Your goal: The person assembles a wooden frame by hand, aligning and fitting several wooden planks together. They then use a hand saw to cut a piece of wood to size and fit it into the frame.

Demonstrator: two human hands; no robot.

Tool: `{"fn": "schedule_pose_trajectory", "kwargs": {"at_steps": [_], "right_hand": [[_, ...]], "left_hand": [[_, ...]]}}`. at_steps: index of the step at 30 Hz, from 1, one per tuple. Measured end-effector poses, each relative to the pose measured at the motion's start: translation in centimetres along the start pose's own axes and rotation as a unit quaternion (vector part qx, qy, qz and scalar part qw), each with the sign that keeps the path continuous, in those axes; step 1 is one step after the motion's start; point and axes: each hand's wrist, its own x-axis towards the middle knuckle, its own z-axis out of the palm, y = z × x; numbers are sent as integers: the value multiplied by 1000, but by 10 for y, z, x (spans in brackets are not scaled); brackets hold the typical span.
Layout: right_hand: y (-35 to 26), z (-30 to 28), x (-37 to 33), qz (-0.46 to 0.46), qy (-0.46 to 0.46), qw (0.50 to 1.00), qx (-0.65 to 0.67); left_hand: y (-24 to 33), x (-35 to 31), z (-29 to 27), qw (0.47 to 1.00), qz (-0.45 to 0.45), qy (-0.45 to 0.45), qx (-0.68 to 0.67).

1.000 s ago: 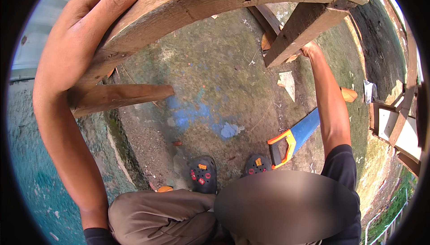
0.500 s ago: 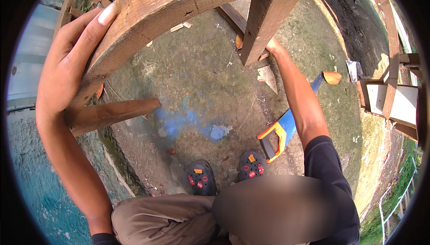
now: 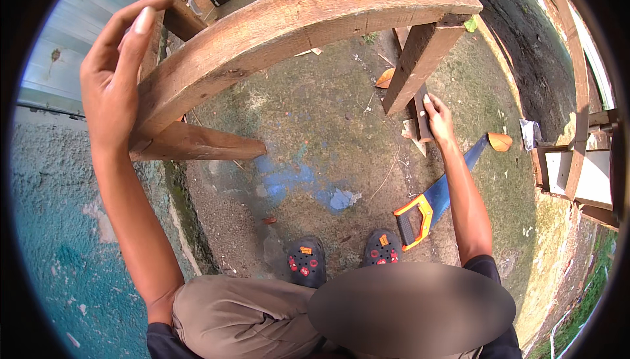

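A thick brown wooden beam (image 3: 308, 18) spans the upper part of the view, appearing curved, with one wooden leg (image 3: 425, 60) at its right end and another leg (image 3: 207, 144) at its left. My left hand (image 3: 115, 100) is beside the beam's left end, thumb and fingers apart, gripping nothing. Whether its palm touches the wood I cannot tell. Low by the right leg, my right hand (image 3: 441, 119) is closed round the near end of a dark wooden strip (image 3: 420, 115). The strip's far part passes behind that leg.
A handsaw (image 3: 438, 196) with a blue blade lies on the concrete floor (image 3: 315, 116) beside my right forearm. Dry leaves (image 3: 500, 141) and wood scraps are scattered about. A blue-painted wall (image 3: 79, 247) rises at left; more timber (image 3: 574, 96) stands at right.
My left hand has come off the beam's top, its fingers lifting. My right hand, earlier partly hidden behind the right leg, now shows nearer me, holding the wooden strip.
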Motion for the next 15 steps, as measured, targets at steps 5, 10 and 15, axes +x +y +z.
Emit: {"fn": "schedule_pose_trajectory", "kwargs": {"at_steps": [5, 10, 15], "right_hand": [[-2, 11, -151, 59, 40, 997, -20], [15, 21, -236, 112, 87, 985, 99], [-21, 26, -211, 80, 60, 985, 141]], "left_hand": [[-53, -55, -72, 958, -86, 272, -15], [-97, -112, -85, 883, -260, 313, -234], [-108, -179, 10, 851, -287, 319, -302]]}}
